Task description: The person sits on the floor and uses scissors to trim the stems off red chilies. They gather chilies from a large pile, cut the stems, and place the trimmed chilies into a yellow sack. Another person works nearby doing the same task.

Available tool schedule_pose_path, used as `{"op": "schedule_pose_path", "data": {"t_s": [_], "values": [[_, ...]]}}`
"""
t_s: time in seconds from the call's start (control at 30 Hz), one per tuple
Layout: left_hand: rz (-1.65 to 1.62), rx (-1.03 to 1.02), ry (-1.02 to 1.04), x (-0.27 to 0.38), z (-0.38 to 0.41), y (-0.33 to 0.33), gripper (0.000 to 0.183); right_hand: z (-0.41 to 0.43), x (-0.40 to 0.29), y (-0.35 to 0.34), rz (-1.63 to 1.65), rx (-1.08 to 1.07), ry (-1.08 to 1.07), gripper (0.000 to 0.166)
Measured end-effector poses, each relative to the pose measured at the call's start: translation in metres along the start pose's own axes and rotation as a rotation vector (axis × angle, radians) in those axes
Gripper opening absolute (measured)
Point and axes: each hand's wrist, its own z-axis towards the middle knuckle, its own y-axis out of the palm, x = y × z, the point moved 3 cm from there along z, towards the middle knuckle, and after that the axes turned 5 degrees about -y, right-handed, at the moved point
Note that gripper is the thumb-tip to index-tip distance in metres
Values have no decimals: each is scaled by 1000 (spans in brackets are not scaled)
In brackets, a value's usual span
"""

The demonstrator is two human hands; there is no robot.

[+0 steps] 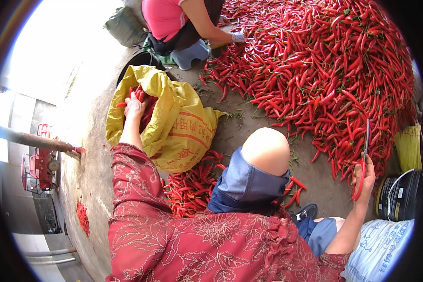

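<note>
My left hand is at the mouth of a yellow woven sack, closed around several red chili peppers. More red peppers lie inside the sack under the hand. At the right, my right hand holds a thin metal blade or rod pointing away from me, with one long red chili pepper against the fingers. Behind that hand rises a large heap of red chili peppers with green stems. A smaller pile of peppers lies between the sack and my knee.
A person in a pink top sits on a blue stool, a gloved hand at the heap. A black bucket and a white printed sack stand at the right. A red vehicle is far left.
</note>
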Motion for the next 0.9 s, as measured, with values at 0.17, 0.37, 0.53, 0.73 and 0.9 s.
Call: {"op": "schedule_pose_path", "data": {"t_s": [0.17,0.37,0.53,0.73,0.9], "values": [[78,128,110,-11,-10,18,71,-8,11,9,-175,-14,106,52],[8,396,477,-73,-98,30,62,-26,73,-17,-203,35,314,49],[203,142,285,-93,-59,46,64,-6,137,-31,-343,-35,389,51],[813,-244,237,22,-89,-57,49,-42,224,-52,-1003,-16,406,43],[-515,118,976,145,-207,-66,50,-90,242,-84,-1340,-21,662,31]]}}
